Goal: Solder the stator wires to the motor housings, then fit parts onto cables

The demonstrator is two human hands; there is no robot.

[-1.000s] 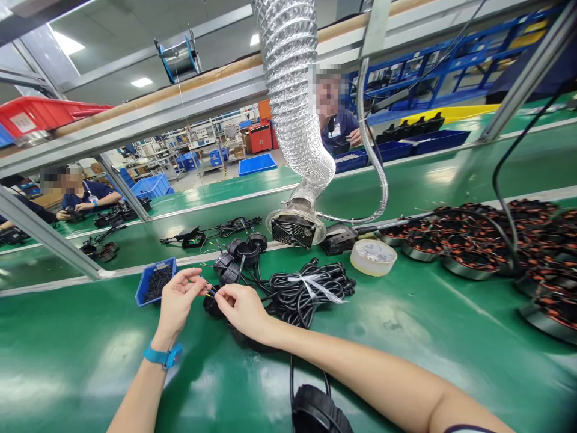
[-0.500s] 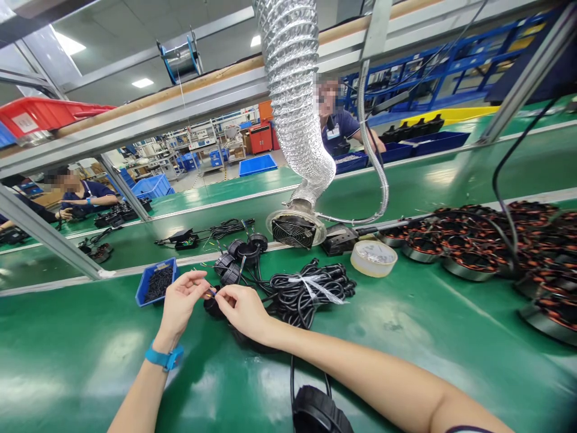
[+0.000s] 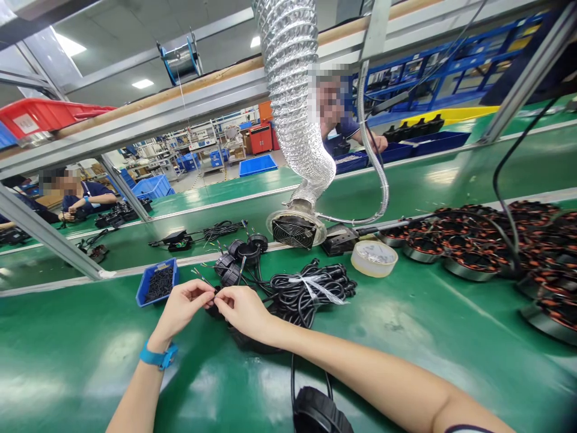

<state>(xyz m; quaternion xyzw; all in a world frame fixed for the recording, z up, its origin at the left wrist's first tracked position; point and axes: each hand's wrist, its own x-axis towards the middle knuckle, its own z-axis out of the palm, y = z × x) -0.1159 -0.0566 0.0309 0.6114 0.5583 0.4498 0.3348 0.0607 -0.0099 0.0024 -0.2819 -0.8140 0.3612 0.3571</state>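
Note:
My left hand [image 3: 183, 308] and my right hand [image 3: 241, 310] meet fingertip to fingertip over the green bench [image 3: 406, 337]. Both pinch thin wire ends that lead to a small black part [image 3: 211, 308] lying between them. What exactly the fingers hold is too small to make out clearly. A blue band sits on my left wrist. Just behind the hands lies a bundle of coiled black cables [image 3: 309, 288] tied with a white strip, and a cluster of black round parts [image 3: 241, 255] with leads.
A small blue tray [image 3: 157, 282] of black pieces stands left of my hands. A silver duct with a fan [image 3: 295, 228], a white round tub [image 3: 373, 257] and several copper-wound motor stators [image 3: 487, 240] lie to the right. Another black part [image 3: 318, 412] sits near the bench's front edge. Other people work behind.
My two hands have drawn closer together and dropped slightly toward the bench. The items on the belt behind have slid a little to the left.

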